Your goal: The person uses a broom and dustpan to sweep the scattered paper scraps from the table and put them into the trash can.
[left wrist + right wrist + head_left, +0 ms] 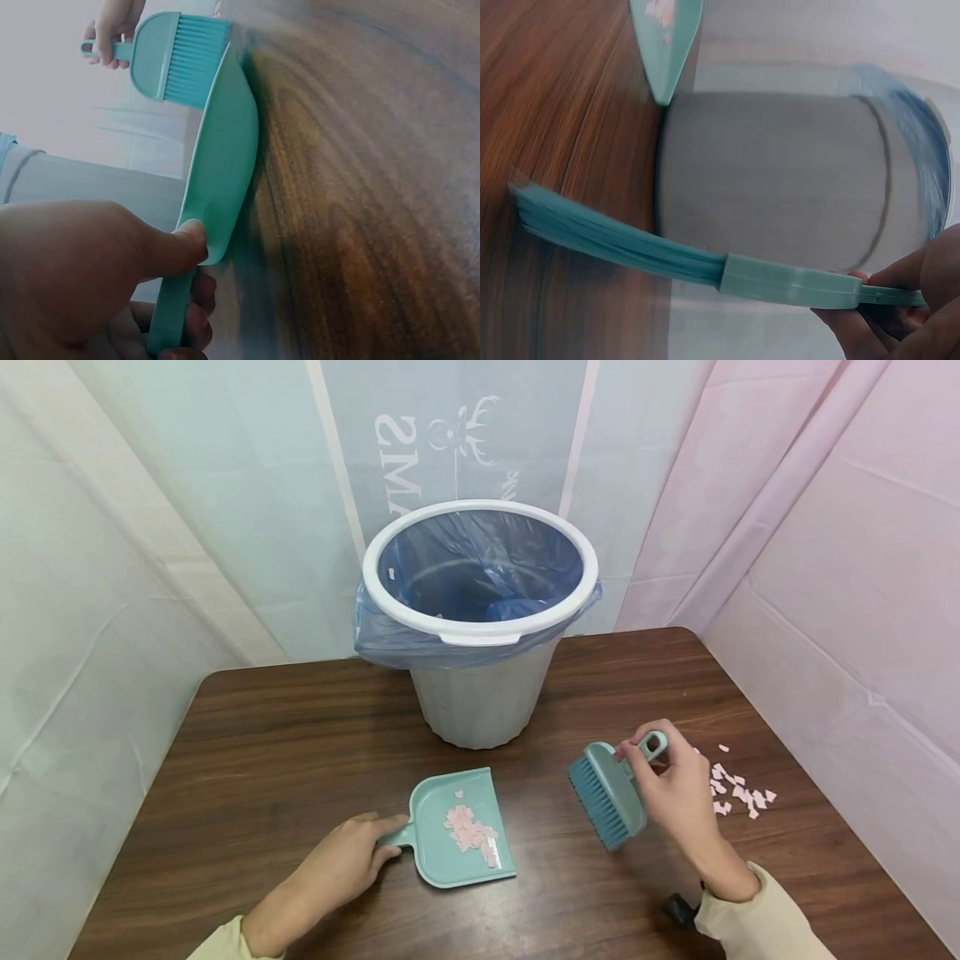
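Note:
My left hand (343, 865) grips the handle of a teal dustpan (435, 814), thumb on top in the left wrist view. On the pan lies a small heap of pink paper scraps (467, 831). My right hand (678, 789) pinches the looped handle of a teal hand brush (618, 785), to the right of the dustpan. In the head view the brush's blue-green bristles (597, 802) point left and down toward the table. Bristle tips reach down close to the wood in the right wrist view. More pale pink scraps (738, 789) lie scattered to the right of my right hand, partly hidden by it.
A pale grey trash bin (483, 693) with a white rim and blue liner bag (480, 572) stands behind the dustpan on the dark wooden table (285, 735). Light fabric walls (847, 577) enclose the table at the back and sides. A small black object (681, 910) is by the right sleeve.

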A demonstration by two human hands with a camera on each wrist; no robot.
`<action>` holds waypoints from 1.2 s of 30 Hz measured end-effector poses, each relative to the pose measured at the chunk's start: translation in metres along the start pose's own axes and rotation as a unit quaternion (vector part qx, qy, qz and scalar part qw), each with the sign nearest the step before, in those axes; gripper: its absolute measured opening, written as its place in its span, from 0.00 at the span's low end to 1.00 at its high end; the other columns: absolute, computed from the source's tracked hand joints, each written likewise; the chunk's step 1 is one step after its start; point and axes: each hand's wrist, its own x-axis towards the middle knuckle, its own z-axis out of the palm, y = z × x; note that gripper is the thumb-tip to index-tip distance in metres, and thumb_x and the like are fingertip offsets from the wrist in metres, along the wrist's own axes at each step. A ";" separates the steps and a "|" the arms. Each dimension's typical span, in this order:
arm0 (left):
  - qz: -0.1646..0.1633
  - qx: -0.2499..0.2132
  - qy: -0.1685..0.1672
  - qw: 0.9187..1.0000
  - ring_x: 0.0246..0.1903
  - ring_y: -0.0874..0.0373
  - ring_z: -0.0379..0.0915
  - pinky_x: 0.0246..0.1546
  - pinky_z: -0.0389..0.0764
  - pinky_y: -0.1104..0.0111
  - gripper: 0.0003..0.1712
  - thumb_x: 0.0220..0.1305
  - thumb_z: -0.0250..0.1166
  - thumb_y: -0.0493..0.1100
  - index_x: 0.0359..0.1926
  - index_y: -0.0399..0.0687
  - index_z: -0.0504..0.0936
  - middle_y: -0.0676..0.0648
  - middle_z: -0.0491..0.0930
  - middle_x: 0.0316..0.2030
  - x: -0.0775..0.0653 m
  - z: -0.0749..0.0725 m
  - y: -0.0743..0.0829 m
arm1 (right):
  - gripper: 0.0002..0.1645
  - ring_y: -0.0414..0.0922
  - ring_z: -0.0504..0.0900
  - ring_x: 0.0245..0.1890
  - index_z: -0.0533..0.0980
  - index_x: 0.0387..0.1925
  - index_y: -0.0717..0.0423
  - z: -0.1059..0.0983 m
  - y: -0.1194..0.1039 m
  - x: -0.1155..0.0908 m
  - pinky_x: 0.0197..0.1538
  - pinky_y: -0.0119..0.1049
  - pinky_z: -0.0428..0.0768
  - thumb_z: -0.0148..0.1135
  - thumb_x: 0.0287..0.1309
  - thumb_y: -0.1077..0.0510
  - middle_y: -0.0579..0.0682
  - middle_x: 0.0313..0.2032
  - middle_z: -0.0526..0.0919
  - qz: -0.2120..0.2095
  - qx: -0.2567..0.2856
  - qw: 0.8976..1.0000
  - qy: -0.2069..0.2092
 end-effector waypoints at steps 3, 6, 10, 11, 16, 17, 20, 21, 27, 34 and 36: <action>-0.002 0.002 0.006 1.000 0.45 0.49 0.83 0.46 0.84 0.53 0.22 0.64 0.71 0.37 0.58 0.39 0.83 0.43 0.86 0.45 0.000 0.001 0.000 | 0.08 0.31 0.84 0.27 0.74 0.35 0.61 -0.009 0.006 0.000 0.28 0.20 0.78 0.66 0.62 0.72 0.54 0.29 0.88 0.020 -0.018 1.000 0.008; -0.003 0.003 0.012 1.000 0.43 0.50 0.83 0.46 0.84 0.54 0.22 0.64 0.71 0.37 0.58 0.39 0.83 0.43 0.86 0.44 -0.001 0.002 0.000 | 0.07 0.28 0.83 0.28 0.74 0.36 0.61 -0.017 0.011 0.001 0.29 0.18 0.78 0.66 0.63 0.70 0.54 0.29 0.88 0.031 -0.039 0.999 0.018; -0.002 0.001 0.017 1.000 0.43 0.49 0.82 0.45 0.84 0.53 0.22 0.65 0.71 0.37 0.59 0.38 0.82 0.42 0.85 0.43 -0.002 0.003 -0.002 | 0.06 0.25 0.83 0.28 0.75 0.36 0.61 -0.026 0.017 0.003 0.30 0.17 0.76 0.66 0.64 0.69 0.55 0.30 0.88 0.041 -0.055 0.997 0.034; -0.004 -0.001 0.017 1.000 0.43 0.49 0.82 0.45 0.84 0.53 0.22 0.65 0.70 0.37 0.59 0.38 0.82 0.42 0.85 0.43 -0.003 0.003 -0.002 | 0.06 0.25 0.82 0.29 0.75 0.36 0.61 -0.027 0.018 0.003 0.29 0.17 0.76 0.66 0.64 0.69 0.55 0.30 0.88 0.045 -0.054 0.997 0.036; -0.022 -0.007 0.029 0.999 0.45 0.50 0.81 0.47 0.83 0.53 0.22 0.66 0.70 0.38 0.60 0.40 0.82 0.44 0.84 0.43 -0.005 0.006 -0.002 | 0.06 0.26 0.83 0.29 0.76 0.37 0.60 -0.031 0.021 0.004 0.29 0.17 0.76 0.67 0.63 0.67 0.55 0.30 0.88 0.060 -0.043 0.996 0.045; -0.028 -0.008 0.032 0.999 0.45 0.52 0.80 0.47 0.83 0.54 0.22 0.66 0.70 0.38 0.60 0.41 0.82 0.45 0.83 0.42 -0.006 0.007 -0.002 | 0.06 0.26 0.83 0.29 0.76 0.37 0.60 -0.031 0.020 0.005 0.29 0.17 0.76 0.67 0.63 0.67 0.55 0.30 0.88 0.061 -0.043 0.996 0.047; -0.051 -0.013 0.034 0.998 0.41 0.58 0.76 0.44 0.83 0.58 0.22 0.65 0.70 0.38 0.60 0.42 0.82 0.51 0.81 0.39 -0.008 0.007 -0.002 | 0.06 0.27 0.83 0.29 0.76 0.37 0.60 -0.032 0.020 0.005 0.30 0.17 0.76 0.67 0.64 0.67 0.55 0.30 0.88 0.062 -0.047 0.996 0.047; -0.060 -0.015 0.036 0.997 0.42 0.58 0.76 0.45 0.83 0.57 0.22 0.65 0.70 0.39 0.60 0.43 0.82 0.51 0.81 0.40 -0.009 0.006 -0.003 | 0.06 0.26 0.83 0.29 0.76 0.37 0.60 -0.032 0.020 0.005 0.30 0.17 0.76 0.67 0.64 0.67 0.55 0.30 0.88 0.063 -0.049 0.996 0.046; -0.090 -0.030 0.043 0.995 0.42 0.59 0.75 0.45 0.82 0.60 0.23 0.65 0.70 0.40 0.61 0.46 0.82 0.53 0.80 0.40 -0.015 0.000 -0.006 | 0.06 0.26 0.83 0.29 0.75 0.37 0.59 -0.032 0.022 0.005 0.30 0.18 0.77 0.66 0.64 0.67 0.54 0.30 0.88 0.069 -0.061 0.995 0.044; -0.096 -0.043 0.046 0.993 0.29 0.64 0.63 0.30 0.73 0.72 0.24 0.67 0.68 0.39 0.64 0.42 0.80 0.56 0.69 0.29 -0.019 -0.023 -0.014 | 0.05 0.26 0.83 0.30 0.76 0.38 0.59 -0.031 0.022 0.005 0.30 0.17 0.77 0.65 0.65 0.66 0.54 0.31 0.88 0.074 -0.063 0.994 0.041; -0.095 -0.041 0.051 0.993 0.28 0.65 0.62 0.29 0.71 0.72 0.24 0.68 0.68 0.38 0.64 0.41 0.79 0.56 0.68 0.28 -0.021 -0.029 -0.017 | 0.05 0.26 0.83 0.30 0.76 0.38 0.59 -0.031 0.021 0.005 0.30 0.18 0.77 0.65 0.65 0.66 0.53 0.31 0.88 0.077 -0.062 0.994 0.040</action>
